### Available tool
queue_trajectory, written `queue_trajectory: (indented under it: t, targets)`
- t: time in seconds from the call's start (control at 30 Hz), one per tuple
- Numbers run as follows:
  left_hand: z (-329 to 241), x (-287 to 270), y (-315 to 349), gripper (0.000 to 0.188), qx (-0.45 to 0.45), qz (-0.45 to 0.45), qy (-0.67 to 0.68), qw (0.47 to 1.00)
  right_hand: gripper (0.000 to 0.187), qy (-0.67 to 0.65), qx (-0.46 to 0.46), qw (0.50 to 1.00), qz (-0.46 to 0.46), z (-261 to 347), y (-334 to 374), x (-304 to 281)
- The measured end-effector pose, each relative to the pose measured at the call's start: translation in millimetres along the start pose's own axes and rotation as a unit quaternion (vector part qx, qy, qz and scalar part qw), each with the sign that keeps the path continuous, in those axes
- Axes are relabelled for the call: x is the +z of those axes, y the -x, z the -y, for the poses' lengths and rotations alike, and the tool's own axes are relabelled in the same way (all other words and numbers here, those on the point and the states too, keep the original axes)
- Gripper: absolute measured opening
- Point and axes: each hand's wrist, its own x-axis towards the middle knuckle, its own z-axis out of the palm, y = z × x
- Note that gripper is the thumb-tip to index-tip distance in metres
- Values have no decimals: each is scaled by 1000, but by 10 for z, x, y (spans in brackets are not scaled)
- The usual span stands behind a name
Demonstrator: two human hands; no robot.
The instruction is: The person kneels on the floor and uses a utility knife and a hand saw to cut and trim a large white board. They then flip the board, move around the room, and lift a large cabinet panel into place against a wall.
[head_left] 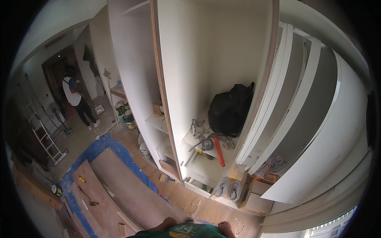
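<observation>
At the lower edge, beside my green shirt (188, 230), skin of my left hand or forearm (168, 223) shows. On the shirt's other side is a similar patch, my right hand or forearm (225, 227). No fingers can be made out on either, and I see nothing held. Ahead stands an open white cabinet with a black bag (232, 109) inside. On its lower shelf lie a long red object (219, 152), a grey tool (206, 145) and several metal pieces that look like hinges (197, 127).
Wooden boards (131, 178) lie on a blue sheet (104, 142) at left. Grey shoes (235, 190) sit by cardboard boxes (257, 196). White panels (301, 99) lean at right. Far left are a person (73, 93), a ladder (45, 137), a fan (55, 111) and paint buckets (129, 118).
</observation>
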Motion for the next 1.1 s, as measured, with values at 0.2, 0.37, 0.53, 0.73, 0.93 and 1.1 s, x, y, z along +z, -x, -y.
queue_trajectory:
  t: [0.2, 0.37, 0.53, 0.73, 0.93, 1.1]
  targets:
    - [203, -53, 233, 25, -49, -10, 33, 998, 40, 8, -20, 990, 139, 242, -495, 53]
    - [-136, -101, -113, 27, 34, -19, -7, 999, 39, 60, -319, 933, 159, 1481, -384, -483]
    - [-1177, -473, -737, 27, 90, 23, -53, 994, 31, -61, -531, 792, 293, 3688, 1003, -1363]
    - [-1845, -657, -644, 28, 133, 21, 43, 990, 34, -161, -697, 576, 396, 4261, 1978, -1389]
    - [-1921, -671, -541, 30, 111, 12, 93, 989, 33, -156, -671, 544, 478, 4370, 2352, -1890]
    - [-1948, -751, -550, 32, 85, 0, 114, 990, 34, -46, -603, 605, 518, 4087, 2088, -1792]
